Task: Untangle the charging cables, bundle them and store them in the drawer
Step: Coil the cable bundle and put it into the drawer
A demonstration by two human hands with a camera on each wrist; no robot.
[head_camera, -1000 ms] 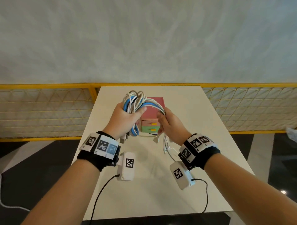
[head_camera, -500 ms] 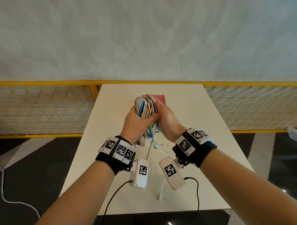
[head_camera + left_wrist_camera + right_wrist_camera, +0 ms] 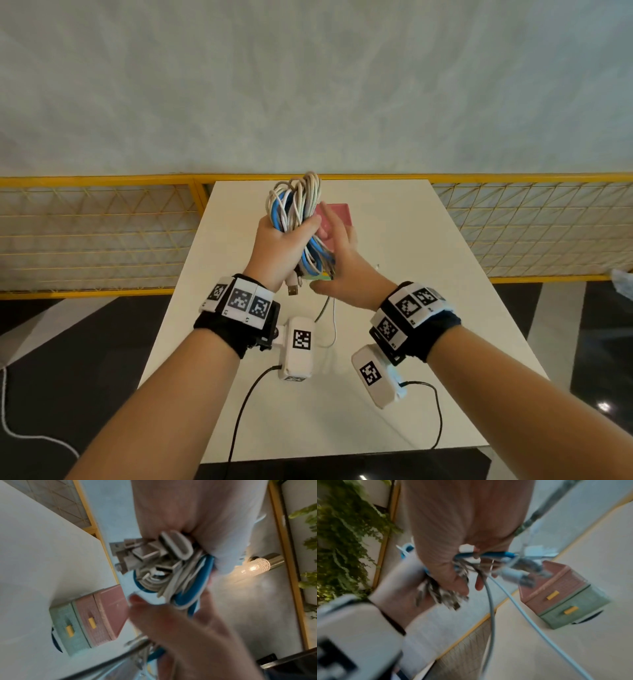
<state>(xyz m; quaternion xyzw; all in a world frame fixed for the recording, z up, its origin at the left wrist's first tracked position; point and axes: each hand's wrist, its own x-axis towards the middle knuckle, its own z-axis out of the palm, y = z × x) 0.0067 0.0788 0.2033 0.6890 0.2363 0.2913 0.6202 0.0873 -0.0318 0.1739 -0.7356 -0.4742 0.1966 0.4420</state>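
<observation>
A coiled bundle of white, grey and blue charging cables (image 3: 294, 202) stands upright above the table, and my left hand (image 3: 284, 240) grips it round the middle. USB plugs stick out under that fist (image 3: 145, 553). My right hand (image 3: 342, 253) lies against the bundle's right side with straight fingers and the thumb spread below. Two loose cable ends (image 3: 334, 325) hang from the bundle to the table, seen blurred in the right wrist view (image 3: 489, 608). The small drawer unit (image 3: 339, 214), pink above and green below with yellow handles (image 3: 565, 595), stands behind the hands with both drawers closed.
The white table (image 3: 411, 308) is ringed by a yellow mesh railing (image 3: 102, 233) at the far and side edges. Black leads from the wrist cameras (image 3: 239, 421) trail over the near edge. A wall lamp (image 3: 257, 566) and green plants (image 3: 342, 534) show at the sides.
The bundle has been squeezed from a wide loop into a narrow upright coil and lifted. My right hand let go of its grip and now has straight fingers beside it.
</observation>
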